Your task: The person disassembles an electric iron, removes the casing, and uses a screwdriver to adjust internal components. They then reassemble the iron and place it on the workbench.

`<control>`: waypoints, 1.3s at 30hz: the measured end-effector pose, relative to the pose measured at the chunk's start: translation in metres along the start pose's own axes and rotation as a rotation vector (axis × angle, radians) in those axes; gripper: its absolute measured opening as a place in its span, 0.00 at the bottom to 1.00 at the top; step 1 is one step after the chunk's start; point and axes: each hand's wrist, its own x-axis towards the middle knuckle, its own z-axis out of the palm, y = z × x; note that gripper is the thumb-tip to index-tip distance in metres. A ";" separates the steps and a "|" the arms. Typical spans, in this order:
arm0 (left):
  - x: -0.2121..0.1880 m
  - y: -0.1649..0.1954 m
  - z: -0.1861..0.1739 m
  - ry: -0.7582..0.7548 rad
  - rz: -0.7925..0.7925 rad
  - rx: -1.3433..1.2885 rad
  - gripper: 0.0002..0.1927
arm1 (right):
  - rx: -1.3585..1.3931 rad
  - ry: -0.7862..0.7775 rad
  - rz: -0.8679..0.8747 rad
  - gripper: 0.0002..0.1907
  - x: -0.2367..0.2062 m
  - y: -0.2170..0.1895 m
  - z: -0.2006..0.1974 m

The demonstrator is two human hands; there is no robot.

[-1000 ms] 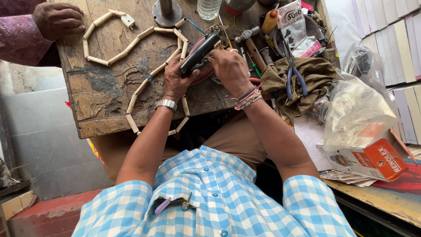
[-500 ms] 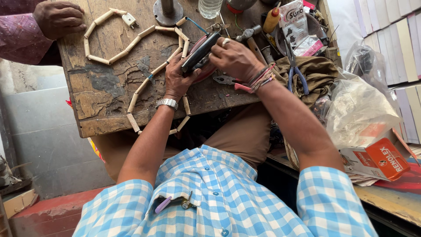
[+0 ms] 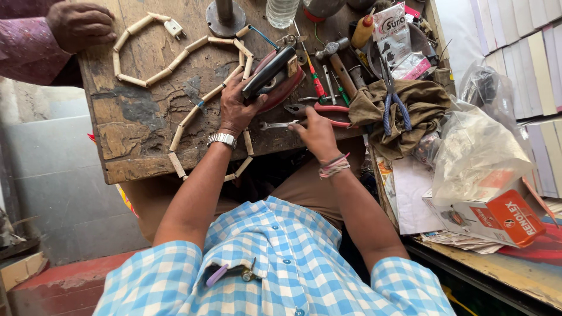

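Observation:
An old electric iron (image 3: 274, 71) with a black handle lies tilted on the worn wooden bench (image 3: 140, 126). My left hand (image 3: 237, 104), a metal watch on its wrist, grips the iron's near end. My right hand (image 3: 316, 131) is low on the bench just right of it, fingertips pinched on the end of a small steel spanner (image 3: 275, 124) that lies flat. Red-handled pliers (image 3: 328, 108) lie right beside those fingers. The iron's cord, strung with beige beads (image 3: 187, 50), loops across the bench to a white plug (image 3: 174, 27).
Another person's hand (image 3: 79, 23) in a purple sleeve rests at the bench's far left corner. A hammer (image 3: 336, 58), screwdriver (image 3: 316, 82), blue-handled pliers (image 3: 392, 105) on an olive cloth (image 3: 421, 114), a bottle (image 3: 281, 10), a plastic bag (image 3: 474, 152) and an orange-white box (image 3: 497, 216) crowd the right.
My right hand has left the top of the iron and come down toward me onto the spanner. My left hand keeps its hold on the iron.

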 end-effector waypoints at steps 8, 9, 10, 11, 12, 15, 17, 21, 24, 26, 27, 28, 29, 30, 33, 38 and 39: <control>-0.001 0.004 -0.001 0.009 0.052 0.045 0.27 | -0.327 0.177 -0.231 0.07 0.076 -0.047 0.026; 0.000 0.005 -0.002 -0.002 0.038 0.022 0.26 | -0.338 0.206 -0.223 0.07 0.080 -0.051 0.030; 0.002 0.005 -0.003 -0.005 0.022 0.003 0.27 | -0.348 0.238 -0.218 0.07 0.083 -0.054 0.034; 0.001 0.006 -0.004 -0.007 0.004 -0.017 0.28 | -0.360 0.266 -0.212 0.07 0.085 -0.056 0.037; 0.001 0.007 -0.004 -0.011 -0.023 -0.040 0.28 | -0.344 0.260 -0.138 0.08 0.086 -0.057 0.041; 0.000 0.005 -0.005 0.009 0.047 0.022 0.28 | -0.312 0.249 0.021 0.11 0.085 -0.057 0.050; -0.001 0.003 -0.004 0.049 0.125 0.057 0.29 | -0.301 0.278 0.035 0.10 0.085 -0.057 0.057; 0.000 -0.001 -0.003 0.001 0.017 -0.022 0.30 | -0.174 0.311 0.203 0.11 0.093 -0.058 0.071; -0.001 -0.001 -0.004 0.025 0.068 0.069 0.30 | -0.145 0.283 0.240 0.08 0.094 -0.058 0.072; -0.001 0.000 -0.004 0.012 0.021 -0.012 0.29 | -0.141 0.255 0.248 0.10 0.092 -0.058 0.069; -0.001 -0.001 -0.004 0.007 -0.003 -0.052 0.29 | -0.136 0.253 0.250 0.11 0.089 -0.059 0.069; 0.000 -0.001 -0.004 0.012 0.018 -0.021 0.29 | -0.132 0.247 0.255 0.13 0.087 -0.060 0.068; 0.000 -0.001 -0.005 0.013 0.038 0.008 0.29 | -0.128 0.242 0.264 0.14 0.086 -0.061 0.068; 0.000 -0.002 -0.004 0.011 0.062 0.035 0.29 | -0.174 0.260 0.257 0.12 0.086 -0.063 0.068; 0.001 -0.003 -0.004 0.013 0.038 -0.039 0.29 | -0.216 0.313 0.271 0.08 0.091 -0.067 0.070; -0.001 -0.004 -0.002 0.044 0.107 0.092 0.29 | -0.042 0.249 0.320 0.09 0.096 -0.059 0.068; -0.001 -0.004 -0.001 0.046 0.117 0.085 0.29 | -0.081 0.275 0.291 0.09 0.094 -0.057 0.068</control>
